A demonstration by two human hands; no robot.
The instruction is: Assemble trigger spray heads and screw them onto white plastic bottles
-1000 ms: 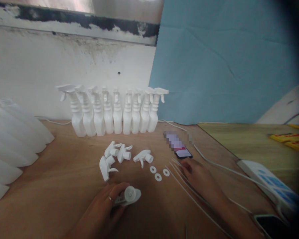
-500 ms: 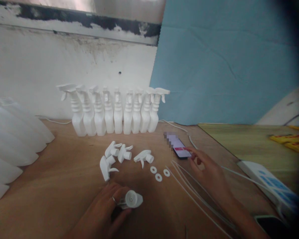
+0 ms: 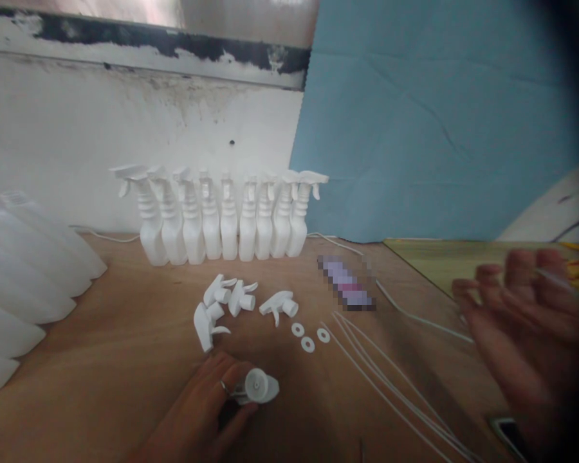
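Near the front of the table, my left hand [image 3: 212, 399] is closed around a white spray trigger head [image 3: 257, 384] with its round collar facing up. My right hand [image 3: 516, 321] is raised at the right, somewhat blurred, its fingers loosely bent and apart; I make out nothing held in it. Beyond my left hand lie several loose trigger heads, one of them [image 3: 280, 305] apart to the right. Three white ring washers, one of them [image 3: 307, 344] lowest, lie beside it. Thin white tubes [image 3: 381, 373] stretch from the washers toward the lower right.
Several white spray bottles [image 3: 229, 235] with triggers stand along the wall. Larger white bottles [image 3: 33, 257] lie stacked at the left. A phone [image 3: 345, 283], partly pixelated, rests right of centre. A white cable [image 3: 424, 319] runs behind it; a dark device [image 3: 509, 434] sits lower right.
My right hand has left the phone and moved right and up, toward the camera. My left hand keeps the trigger head in nearly the same place.
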